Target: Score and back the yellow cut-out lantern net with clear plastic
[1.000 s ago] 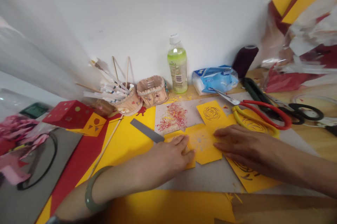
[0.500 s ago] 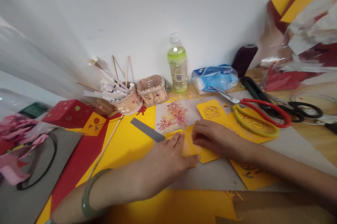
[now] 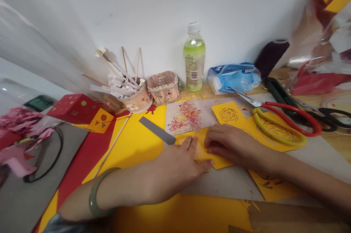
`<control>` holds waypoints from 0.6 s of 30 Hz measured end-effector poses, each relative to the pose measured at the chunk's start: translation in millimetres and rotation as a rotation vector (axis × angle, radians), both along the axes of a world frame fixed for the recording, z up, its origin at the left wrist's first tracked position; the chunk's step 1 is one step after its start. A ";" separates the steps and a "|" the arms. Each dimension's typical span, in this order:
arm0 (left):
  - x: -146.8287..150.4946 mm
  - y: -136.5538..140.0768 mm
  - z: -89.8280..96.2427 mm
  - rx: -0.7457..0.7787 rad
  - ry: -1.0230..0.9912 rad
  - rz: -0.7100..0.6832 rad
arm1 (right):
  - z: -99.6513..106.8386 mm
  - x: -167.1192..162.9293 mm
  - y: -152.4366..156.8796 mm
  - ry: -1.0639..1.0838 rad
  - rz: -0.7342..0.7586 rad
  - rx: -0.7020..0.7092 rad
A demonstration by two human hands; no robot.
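Observation:
My left hand (image 3: 178, 165) lies flat with its fingers stretched out, pressing on a yellow paper piece (image 3: 204, 135) on the grey board. My right hand (image 3: 229, 143) is beside it, fingers curled together low over the same paper; whatever is between its fingertips is hidden. Behind my right hand is a yellow square (image 3: 216, 111) with cut concentric curves. Other cut yellow sheets (image 3: 270, 187) lie under and beyond my right forearm. A grey metal strip (image 3: 156, 130) points towards my left fingers. Red and yellow paper crumbs (image 3: 188, 116) are scattered on the board.
Scissors with red and yellow handles (image 3: 290, 116) lie right, blades on a tissue pack (image 3: 234, 77). A green drink bottle (image 3: 194, 61) stands by the wall, near a cup of pens (image 3: 137, 101). A red box (image 3: 78, 107) and a pink glue gun (image 3: 18, 161) are left.
The camera view has shifted, so the table things appear further right and slightly larger. Both hands keep nearly the same pose on the yellow paper.

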State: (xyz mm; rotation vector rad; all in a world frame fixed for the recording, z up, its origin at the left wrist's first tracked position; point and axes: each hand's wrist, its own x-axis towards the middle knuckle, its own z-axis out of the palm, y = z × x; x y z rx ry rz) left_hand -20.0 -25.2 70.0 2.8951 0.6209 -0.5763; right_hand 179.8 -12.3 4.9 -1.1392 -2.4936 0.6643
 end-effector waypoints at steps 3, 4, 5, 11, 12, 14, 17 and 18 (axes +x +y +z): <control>1.3 0.5 4.8 -0.003 -0.014 -0.004 | 6.2 1.9 -5.2 -0.014 0.015 -0.019; 0.4 0.7 5.1 -0.007 -0.033 -0.006 | 7.8 2.2 -6.4 -0.007 0.011 -0.036; -1.1 0.9 4.6 -0.010 -0.061 -0.009 | 8.7 2.3 -7.0 0.005 0.008 -0.054; -11.0 1.8 -2.0 0.002 -0.214 -0.048 | 6.9 0.4 -5.5 0.047 -0.005 -0.096; -10.6 1.9 -1.7 0.002 -0.215 -0.041 | 7.2 -0.2 -5.6 0.042 -0.010 -0.091; -8.3 2.1 0.2 -0.001 -0.211 -0.029 | 8.5 -1.4 -6.1 0.032 -0.020 -0.084; -5.1 2.4 3.0 -0.011 -0.193 -0.026 | 10.2 -2.4 -6.6 0.036 -0.016 -0.088; -4.7 2.3 3.3 -0.008 -0.188 -0.027 | 10.1 -2.5 -6.5 0.046 -0.013 -0.086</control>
